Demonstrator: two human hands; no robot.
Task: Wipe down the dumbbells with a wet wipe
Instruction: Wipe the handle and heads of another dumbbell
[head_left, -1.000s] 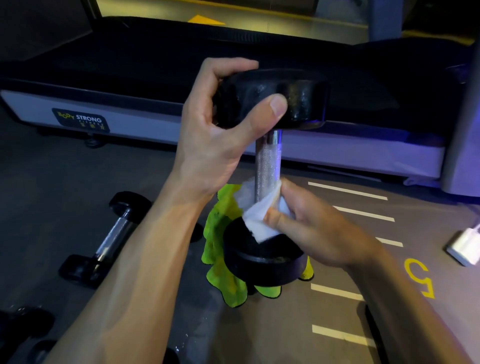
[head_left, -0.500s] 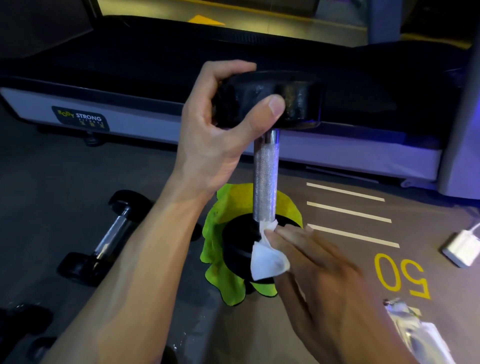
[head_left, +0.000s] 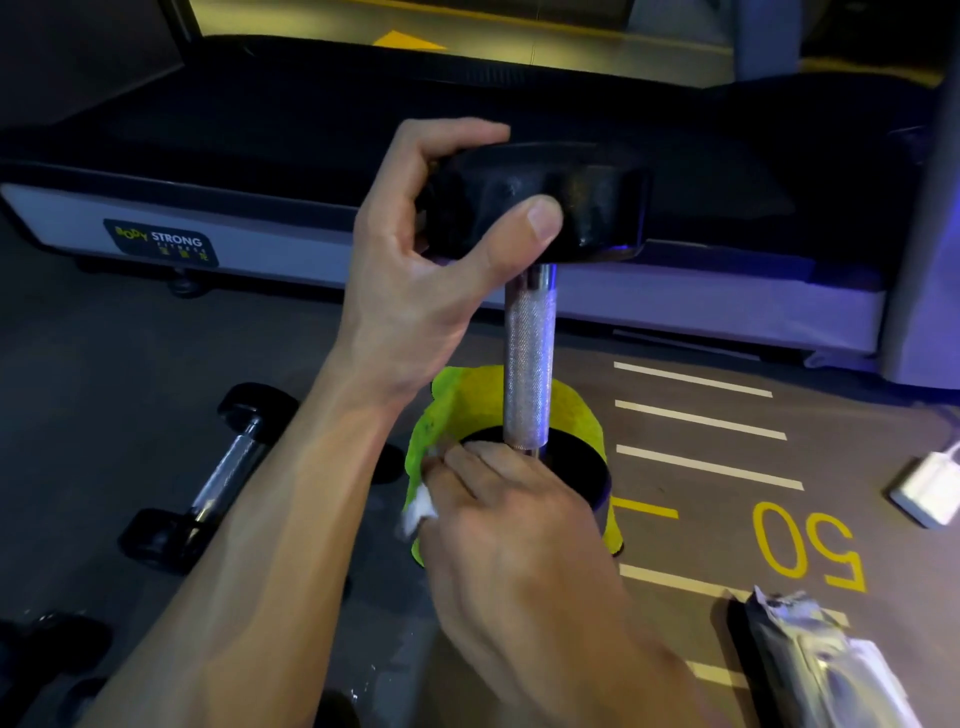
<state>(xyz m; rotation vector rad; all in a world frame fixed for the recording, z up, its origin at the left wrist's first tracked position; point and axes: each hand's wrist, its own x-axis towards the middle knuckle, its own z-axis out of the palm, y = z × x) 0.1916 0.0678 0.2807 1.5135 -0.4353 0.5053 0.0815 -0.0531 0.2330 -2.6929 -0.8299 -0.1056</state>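
One dumbbell (head_left: 529, 358) stands upright on a fuzzy yellow-green cloth (head_left: 571, 405); its handle is rough metal, its ends black. Left hand (head_left: 431, 270) grips the top end. Right hand (head_left: 509, 519) pinches the white wipe (head_left: 420, 506), now moved to the lower end's left side. Grey floor (head_left: 857, 441) has painted lines.
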